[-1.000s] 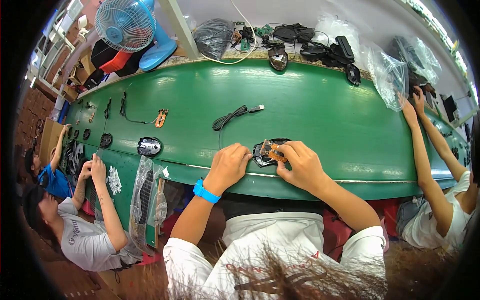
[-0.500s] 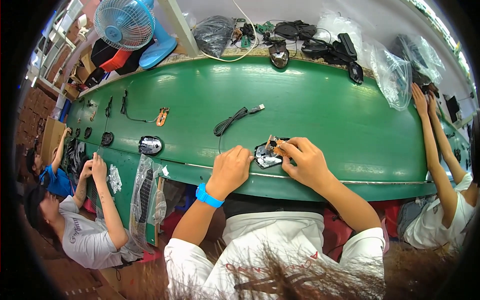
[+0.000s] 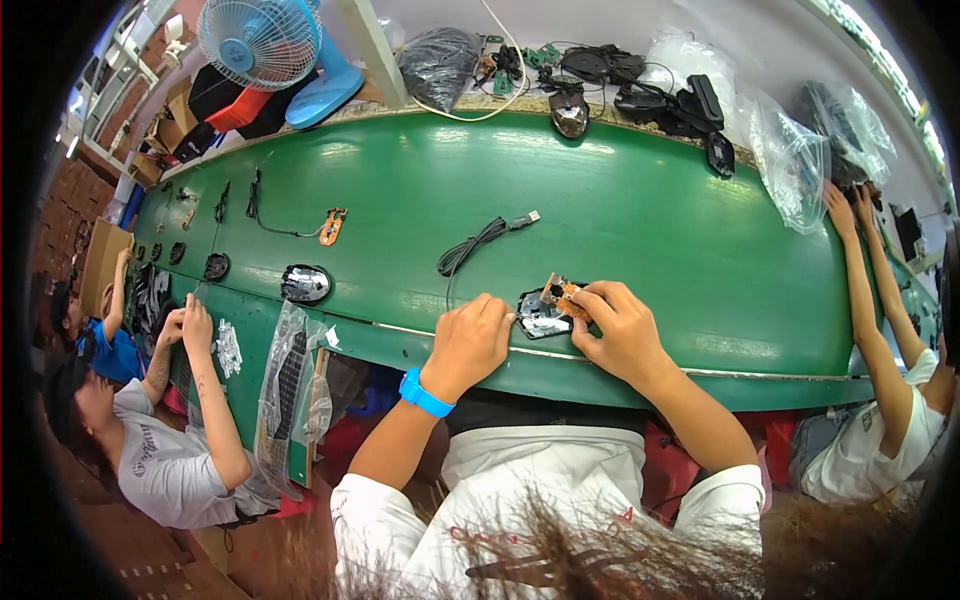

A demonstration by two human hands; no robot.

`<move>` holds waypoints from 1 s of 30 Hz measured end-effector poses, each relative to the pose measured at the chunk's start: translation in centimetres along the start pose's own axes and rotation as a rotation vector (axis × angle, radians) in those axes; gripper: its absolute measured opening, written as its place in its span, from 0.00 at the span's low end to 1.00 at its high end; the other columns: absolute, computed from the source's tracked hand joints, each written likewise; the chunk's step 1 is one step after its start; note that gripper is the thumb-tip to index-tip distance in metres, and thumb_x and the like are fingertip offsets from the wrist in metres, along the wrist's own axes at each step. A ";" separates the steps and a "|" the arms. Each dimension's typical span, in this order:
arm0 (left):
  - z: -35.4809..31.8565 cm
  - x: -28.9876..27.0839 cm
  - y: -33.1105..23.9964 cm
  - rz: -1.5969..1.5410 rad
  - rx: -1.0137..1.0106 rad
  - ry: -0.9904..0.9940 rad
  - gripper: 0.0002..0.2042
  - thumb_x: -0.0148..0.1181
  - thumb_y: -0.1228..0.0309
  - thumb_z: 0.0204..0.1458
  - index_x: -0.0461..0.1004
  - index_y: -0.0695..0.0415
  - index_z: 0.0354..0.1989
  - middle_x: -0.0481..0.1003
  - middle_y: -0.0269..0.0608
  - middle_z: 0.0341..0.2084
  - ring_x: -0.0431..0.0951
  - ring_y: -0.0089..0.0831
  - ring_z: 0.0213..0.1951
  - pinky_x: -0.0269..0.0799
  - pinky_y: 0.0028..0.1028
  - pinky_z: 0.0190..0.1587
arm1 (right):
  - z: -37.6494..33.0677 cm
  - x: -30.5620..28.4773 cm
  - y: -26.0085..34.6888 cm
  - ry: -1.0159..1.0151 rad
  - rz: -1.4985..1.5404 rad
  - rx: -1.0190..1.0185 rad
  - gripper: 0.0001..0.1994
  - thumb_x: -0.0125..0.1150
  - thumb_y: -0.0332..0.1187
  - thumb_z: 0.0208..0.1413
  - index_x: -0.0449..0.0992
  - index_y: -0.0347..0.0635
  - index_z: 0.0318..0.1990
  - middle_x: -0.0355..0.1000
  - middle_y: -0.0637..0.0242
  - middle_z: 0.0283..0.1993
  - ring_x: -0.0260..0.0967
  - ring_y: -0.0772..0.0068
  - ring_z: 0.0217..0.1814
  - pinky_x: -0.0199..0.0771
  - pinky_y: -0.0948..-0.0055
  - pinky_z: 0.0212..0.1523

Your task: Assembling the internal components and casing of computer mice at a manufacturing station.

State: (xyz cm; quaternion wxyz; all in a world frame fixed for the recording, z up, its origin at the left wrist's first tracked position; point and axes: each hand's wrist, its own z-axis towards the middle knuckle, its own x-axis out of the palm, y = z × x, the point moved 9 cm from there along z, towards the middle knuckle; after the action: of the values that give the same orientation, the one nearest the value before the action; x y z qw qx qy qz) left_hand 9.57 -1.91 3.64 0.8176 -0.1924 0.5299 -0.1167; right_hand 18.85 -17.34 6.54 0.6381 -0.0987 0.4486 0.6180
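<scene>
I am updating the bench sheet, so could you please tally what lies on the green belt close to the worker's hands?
Black mouse bases: 2, one at both hands, one further left.
Small orange circuit boards: 2.
Coiled black cables: 1.
Total: 5.

You're sitting at a long, glossy green table [image 3: 640, 210] that curves off toward both ends, with daylight glaring off its surface. Behind it runs a pale grey wall [image 3: 760, 30]. Off to your left there's a blue plastic desk fan [image 3: 270, 50], stacked brown cardboard boxes [image 3: 100, 265] and a reddish-brown brick floor [image 3: 130, 560] under you.
</scene>
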 end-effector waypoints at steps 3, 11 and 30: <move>0.2 0.2 0.1 -0.024 -0.028 -0.010 0.04 0.62 0.74 0.56 0.74 0.58 0.31 0.76 0.43 0.27 0.77 0.48 0.29 0.72 0.43 0.29 | -0.1 0.0 0.3 0.013 0.011 -0.007 0.16 0.69 0.23 0.43 0.79 0.40 0.43 0.76 0.60 0.43 0.77 0.57 0.40 0.81 0.63 0.39; 0.8 0.8 0.5 -0.051 -0.060 0.047 0.04 0.63 0.74 0.54 0.75 0.58 0.30 0.76 0.44 0.27 0.78 0.49 0.29 0.72 0.45 0.31 | 0.3 -0.1 0.1 0.065 -0.022 -0.019 0.16 0.69 0.23 0.43 0.79 0.41 0.43 0.76 0.60 0.42 0.77 0.58 0.41 0.81 0.64 0.39; -2.1 0.8 -5.6 -0.081 0.025 -0.081 0.18 0.67 0.74 0.47 0.78 0.61 0.49 0.73 0.47 0.48 0.71 0.49 0.52 0.68 0.45 0.56 | -0.4 0.0 -0.7 0.170 -0.079 -0.050 0.15 0.67 0.26 0.46 0.78 0.45 0.43 0.73 0.62 0.41 0.73 0.58 0.40 0.78 0.61 0.40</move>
State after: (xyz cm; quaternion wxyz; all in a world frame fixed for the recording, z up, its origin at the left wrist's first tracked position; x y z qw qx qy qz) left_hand 8.08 -7.69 4.66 0.8353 -0.2079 0.4867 -0.1487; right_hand 19.29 -17.74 6.05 0.6191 -0.1845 0.4811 0.5926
